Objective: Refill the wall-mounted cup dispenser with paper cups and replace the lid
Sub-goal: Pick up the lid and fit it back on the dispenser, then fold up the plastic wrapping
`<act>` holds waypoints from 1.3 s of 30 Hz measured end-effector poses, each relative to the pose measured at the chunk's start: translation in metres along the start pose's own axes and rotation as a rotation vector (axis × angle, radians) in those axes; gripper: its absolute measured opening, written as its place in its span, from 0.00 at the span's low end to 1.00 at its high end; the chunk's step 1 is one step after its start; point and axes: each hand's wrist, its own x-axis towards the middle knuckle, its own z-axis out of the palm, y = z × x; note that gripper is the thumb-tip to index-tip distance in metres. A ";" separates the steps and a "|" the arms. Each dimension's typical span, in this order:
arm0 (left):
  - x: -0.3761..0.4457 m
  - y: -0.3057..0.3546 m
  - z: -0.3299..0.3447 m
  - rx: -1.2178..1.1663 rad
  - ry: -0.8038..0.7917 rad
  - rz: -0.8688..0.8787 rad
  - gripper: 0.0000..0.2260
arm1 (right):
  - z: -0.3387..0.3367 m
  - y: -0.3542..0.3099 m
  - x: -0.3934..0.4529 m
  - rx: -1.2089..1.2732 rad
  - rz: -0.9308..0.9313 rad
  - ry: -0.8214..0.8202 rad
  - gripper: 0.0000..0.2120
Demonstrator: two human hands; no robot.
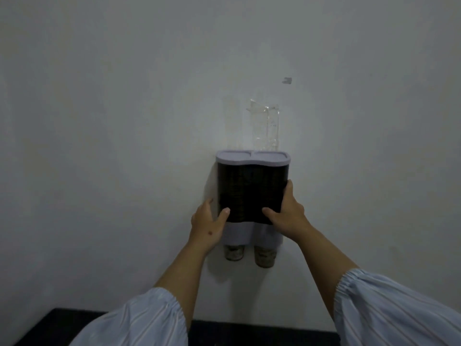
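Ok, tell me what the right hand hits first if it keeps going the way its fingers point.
The right hand already grips the dispenser. Its fingers point up and left across the dark front, so it would press into that front at once; depth is unclear.

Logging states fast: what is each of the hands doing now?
Left hand: gripping the dispenser, left side.
Right hand: gripping its right side.

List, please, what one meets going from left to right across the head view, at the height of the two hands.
Bare wall → left hand → dark front of the cup dispenser → right hand → bare wall again.
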 end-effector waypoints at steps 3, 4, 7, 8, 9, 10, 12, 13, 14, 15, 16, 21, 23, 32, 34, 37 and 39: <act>-0.032 -0.032 0.007 0.023 -0.037 -0.114 0.27 | 0.021 0.012 -0.026 -0.003 0.033 -0.015 0.43; -0.045 -0.044 0.009 0.019 -0.052 -0.146 0.26 | 0.030 0.016 -0.037 -0.003 0.053 -0.033 0.43; -0.077 -0.063 0.015 0.017 -0.091 -0.176 0.24 | 0.052 0.026 -0.065 0.004 0.085 -0.082 0.42; -0.088 -0.069 0.016 0.025 -0.100 -0.186 0.24 | 0.060 0.029 -0.076 0.003 0.089 -0.110 0.42; -0.097 -0.075 0.017 0.030 -0.112 -0.190 0.23 | 0.068 0.032 -0.087 -0.003 0.089 -0.144 0.42; -0.109 -0.082 0.017 0.031 -0.119 -0.201 0.22 | 0.078 0.034 -0.101 -0.009 0.096 -0.185 0.42; -0.128 -0.094 0.015 0.036 -0.116 -0.218 0.21 | 0.094 0.038 -0.124 -0.018 0.095 -0.253 0.42; -0.141 -0.102 0.012 0.043 -0.110 -0.237 0.21 | 0.103 0.040 -0.139 -0.021 0.102 -0.293 0.42; -0.148 -0.107 0.010 0.049 -0.099 -0.253 0.20 | 0.109 0.042 -0.149 -0.026 0.109 -0.325 0.42; -0.161 -0.116 0.006 0.060 -0.097 -0.285 0.19 | 0.117 0.045 -0.165 -0.034 0.123 -0.375 0.41; -0.171 -0.123 0.003 0.076 -0.099 -0.320 0.19 | 0.124 0.047 -0.176 -0.051 0.134 -0.427 0.41; -0.230 -0.166 -0.019 0.208 -0.135 -0.475 0.18 | 0.160 0.049 -0.241 -0.091 0.178 -0.632 0.37; -0.252 -0.182 -0.026 0.252 -0.158 -0.544 0.19 | 0.172 0.049 -0.264 -0.099 0.187 -0.699 0.36; -0.315 -0.231 -0.050 0.283 -0.244 -0.782 0.23 | 0.210 0.045 -0.323 -0.097 0.301 -0.906 0.28; -0.317 -0.238 -0.055 0.224 -0.245 -0.802 0.22 | 0.217 0.042 -0.328 -0.094 0.321 -0.933 0.27; -0.318 -0.245 -0.057 0.178 -0.276 -0.825 0.23 | 0.227 0.041 -0.334 -0.070 0.348 -0.954 0.26; -0.318 -0.248 -0.052 0.146 -0.284 -0.836 0.23 | 0.232 0.042 -0.337 -0.038 0.386 -0.958 0.26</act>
